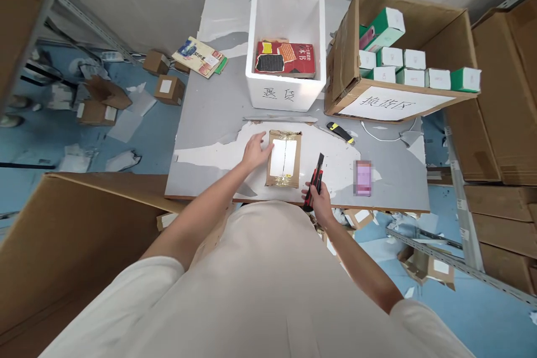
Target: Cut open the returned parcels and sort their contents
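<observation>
A small taped cardboard box (296, 159) with a white label lies flat on the table in front of me. At its upper left edge is my left hand (255, 151), fingers spread, thumb against or just beside the box. My right hand (321, 201) is wrapped round a red and black box cutter (315, 182), whose dark front end points away from me, to the right of the box. A second cutter, yellow and black (340, 132), rests on the table beyond. Farther right lies a pink, blurred-out rectangular thing (363, 178).
Behind the box stands a white foam bin (285, 86) with books (289, 60) inside. A big carton (342, 67) at the right holds several green and white boxes (392, 25). Magazines (197, 57) lie at the table's left edge. An open carton (84, 246) stands lower left.
</observation>
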`<move>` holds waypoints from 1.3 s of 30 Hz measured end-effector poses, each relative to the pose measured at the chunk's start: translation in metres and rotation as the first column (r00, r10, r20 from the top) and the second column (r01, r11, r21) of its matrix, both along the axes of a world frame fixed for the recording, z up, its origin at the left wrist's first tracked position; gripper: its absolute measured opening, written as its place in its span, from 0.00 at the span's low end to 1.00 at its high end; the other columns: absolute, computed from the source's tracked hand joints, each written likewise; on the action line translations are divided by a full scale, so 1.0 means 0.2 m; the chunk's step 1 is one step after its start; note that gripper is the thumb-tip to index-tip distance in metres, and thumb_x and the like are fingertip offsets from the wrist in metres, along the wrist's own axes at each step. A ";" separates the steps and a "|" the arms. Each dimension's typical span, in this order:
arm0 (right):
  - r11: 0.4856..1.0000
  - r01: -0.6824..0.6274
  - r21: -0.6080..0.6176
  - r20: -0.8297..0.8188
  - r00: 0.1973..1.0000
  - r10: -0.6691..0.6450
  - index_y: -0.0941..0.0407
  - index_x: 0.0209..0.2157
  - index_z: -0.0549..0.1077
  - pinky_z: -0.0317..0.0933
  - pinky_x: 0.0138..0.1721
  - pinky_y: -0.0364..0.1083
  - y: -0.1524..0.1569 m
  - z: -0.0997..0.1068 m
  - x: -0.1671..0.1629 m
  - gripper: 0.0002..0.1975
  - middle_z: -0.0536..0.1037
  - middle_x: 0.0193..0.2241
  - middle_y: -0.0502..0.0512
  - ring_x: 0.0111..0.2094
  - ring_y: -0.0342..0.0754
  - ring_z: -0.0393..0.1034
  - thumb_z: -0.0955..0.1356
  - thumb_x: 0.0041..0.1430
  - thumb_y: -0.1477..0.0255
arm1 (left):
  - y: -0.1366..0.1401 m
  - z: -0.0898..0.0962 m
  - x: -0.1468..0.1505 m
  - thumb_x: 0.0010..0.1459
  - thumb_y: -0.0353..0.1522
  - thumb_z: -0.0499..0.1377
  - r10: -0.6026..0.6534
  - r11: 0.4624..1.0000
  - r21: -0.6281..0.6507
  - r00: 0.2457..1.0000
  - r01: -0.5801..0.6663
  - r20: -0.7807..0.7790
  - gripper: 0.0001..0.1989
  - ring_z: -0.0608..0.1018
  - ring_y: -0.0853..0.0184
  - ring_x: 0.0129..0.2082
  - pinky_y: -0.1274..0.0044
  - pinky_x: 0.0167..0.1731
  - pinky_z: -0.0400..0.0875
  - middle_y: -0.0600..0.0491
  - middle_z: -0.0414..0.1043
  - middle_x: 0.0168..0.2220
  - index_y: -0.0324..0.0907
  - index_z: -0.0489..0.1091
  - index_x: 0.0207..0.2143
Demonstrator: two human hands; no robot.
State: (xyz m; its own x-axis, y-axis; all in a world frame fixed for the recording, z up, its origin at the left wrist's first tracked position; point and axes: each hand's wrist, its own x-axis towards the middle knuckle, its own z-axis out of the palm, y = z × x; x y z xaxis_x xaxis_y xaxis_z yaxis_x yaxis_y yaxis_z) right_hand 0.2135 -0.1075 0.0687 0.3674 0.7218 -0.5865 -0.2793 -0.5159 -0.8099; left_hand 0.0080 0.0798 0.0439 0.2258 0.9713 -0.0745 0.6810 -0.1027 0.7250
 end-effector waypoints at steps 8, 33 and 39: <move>0.993 0.116 -0.033 -0.411 0.904 -0.120 0.49 0.48 0.61 0.71 0.36 0.52 -0.08 -0.07 -0.16 0.31 0.78 0.39 0.53 0.42 0.53 0.77 0.75 0.46 0.57 | 0.32 0.06 0.12 0.57 0.33 0.53 -0.230 0.966 -0.129 0.972 0.222 -0.050 0.13 0.77 0.59 0.46 0.72 0.50 0.67 0.50 0.79 0.42 0.42 0.77 0.39; 0.613 -0.572 -0.545 0.675 0.133 0.726 0.54 0.69 0.45 0.64 0.39 0.51 0.18 0.26 0.20 0.32 0.75 0.41 0.62 0.38 0.55 0.71 0.55 0.64 0.73 | -0.13 0.09 0.06 0.36 0.60 0.65 -0.442 0.871 0.003 0.784 0.492 -0.436 0.65 0.40 0.41 0.69 0.53 0.63 0.28 0.33 0.35 0.70 0.35 0.44 0.68; 0.482 -0.409 -0.775 0.547 -0.050 0.836 0.55 0.70 0.42 0.61 0.38 0.50 0.25 0.30 0.04 0.35 0.74 0.39 0.64 0.35 0.55 0.72 0.56 0.63 0.80 | -0.16 0.06 0.09 0.40 0.60 0.62 -0.412 0.897 -0.045 0.793 0.440 -0.449 0.63 0.40 0.43 0.69 0.55 0.63 0.26 0.35 0.33 0.70 0.37 0.41 0.69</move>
